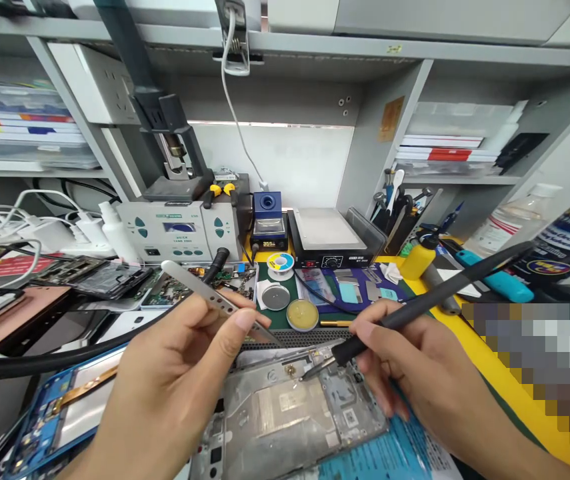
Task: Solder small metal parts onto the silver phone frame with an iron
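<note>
Tweezers (219, 301) with a row of holes are pinched in my left hand (179, 373), their tips pointing down and right toward a metal phone frame (285, 413). My right hand (409, 360) grips a black soldering iron (395, 317) like a pen. Its metal tip is at the frame's upper part, near a small gold-coloured spot (291, 369); whether it touches cannot be made out. The phone frame lies tilted on a blue printed packet (389, 453). Just beyond it stand an open tin of yellowish paste (303, 314) and a grey round tin (275, 296).
A soldering station (179, 230), a tip-cleaner stand (269, 223) and a hot plate (335, 233) line the back. Phone parts (79, 400) crowd the left, crossed by a thick black hose (65, 363). At right are a yellow bottle (419, 257) and a large can (565, 233).
</note>
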`<state>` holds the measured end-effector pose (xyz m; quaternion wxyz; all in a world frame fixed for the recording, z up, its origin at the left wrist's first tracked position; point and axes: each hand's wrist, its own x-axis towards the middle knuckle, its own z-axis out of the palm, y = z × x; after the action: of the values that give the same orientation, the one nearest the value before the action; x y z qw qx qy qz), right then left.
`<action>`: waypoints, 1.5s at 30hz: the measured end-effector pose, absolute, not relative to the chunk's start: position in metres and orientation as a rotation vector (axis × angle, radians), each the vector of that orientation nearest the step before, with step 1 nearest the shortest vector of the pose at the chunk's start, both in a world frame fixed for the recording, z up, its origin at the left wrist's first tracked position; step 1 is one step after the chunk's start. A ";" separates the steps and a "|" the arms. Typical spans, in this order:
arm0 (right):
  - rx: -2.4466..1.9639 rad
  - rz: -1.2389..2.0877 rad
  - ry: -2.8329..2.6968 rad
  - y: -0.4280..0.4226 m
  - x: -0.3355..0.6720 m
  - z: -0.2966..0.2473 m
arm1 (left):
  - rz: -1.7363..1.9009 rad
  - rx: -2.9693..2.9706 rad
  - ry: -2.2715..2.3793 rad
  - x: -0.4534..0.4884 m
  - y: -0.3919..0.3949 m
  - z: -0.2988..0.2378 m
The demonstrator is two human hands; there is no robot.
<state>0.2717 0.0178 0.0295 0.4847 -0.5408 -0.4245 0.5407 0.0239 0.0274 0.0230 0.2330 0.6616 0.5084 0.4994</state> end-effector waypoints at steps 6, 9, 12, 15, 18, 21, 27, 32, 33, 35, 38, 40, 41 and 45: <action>-1.339 1.311 -1.047 0.020 0.273 0.029 | 1.428 1.787 1.409 0.034 0.022 0.016; -1.340 1.315 -1.056 0.019 0.272 0.029 | 1.499 1.733 1.407 0.040 0.021 0.016; -1.341 1.317 -1.062 0.019 0.272 0.030 | 1.490 1.722 1.422 0.043 0.021 0.013; -1.351 1.314 -1.070 0.019 0.273 0.030 | 1.528 1.689 1.426 0.043 0.021 0.005; -1.369 1.304 -1.078 0.020 0.273 0.031 | 1.534 1.651 1.420 0.042 0.019 0.001; -1.384 1.300 -1.094 0.020 0.273 0.031 | 1.500 1.621 1.436 0.042 0.020 0.003; -1.393 1.289 -1.110 0.020 0.273 0.032 | 1.440 1.658 1.425 0.044 0.019 0.008; -1.376 1.301 -1.103 0.019 0.272 0.032 | 1.466 1.678 1.454 0.044 0.017 0.004; -1.378 1.299 -1.103 0.020 0.272 0.032 | 1.470 1.707 1.448 0.043 0.018 0.004; -1.382 1.293 -1.103 0.020 0.273 0.030 | 1.495 1.739 1.440 0.041 0.018 0.003; -1.380 1.295 -1.100 0.022 0.274 0.027 | 1.508 1.743 1.467 0.040 0.017 0.002; -1.366 1.309 -1.108 0.022 0.274 0.026 | 1.497 1.739 1.493 0.041 0.015 0.003; -1.363 1.315 -1.109 0.022 0.274 0.026 | 1.485 1.735 1.506 0.041 0.015 0.003; -1.390 1.307 -1.091 0.021 0.273 0.028 | 1.462 1.735 1.534 0.044 0.013 0.004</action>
<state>0.2731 0.0206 0.0282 0.4546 -0.5635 -0.4420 0.5295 0.0439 0.0129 0.0038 0.2000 0.6206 0.5489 0.5231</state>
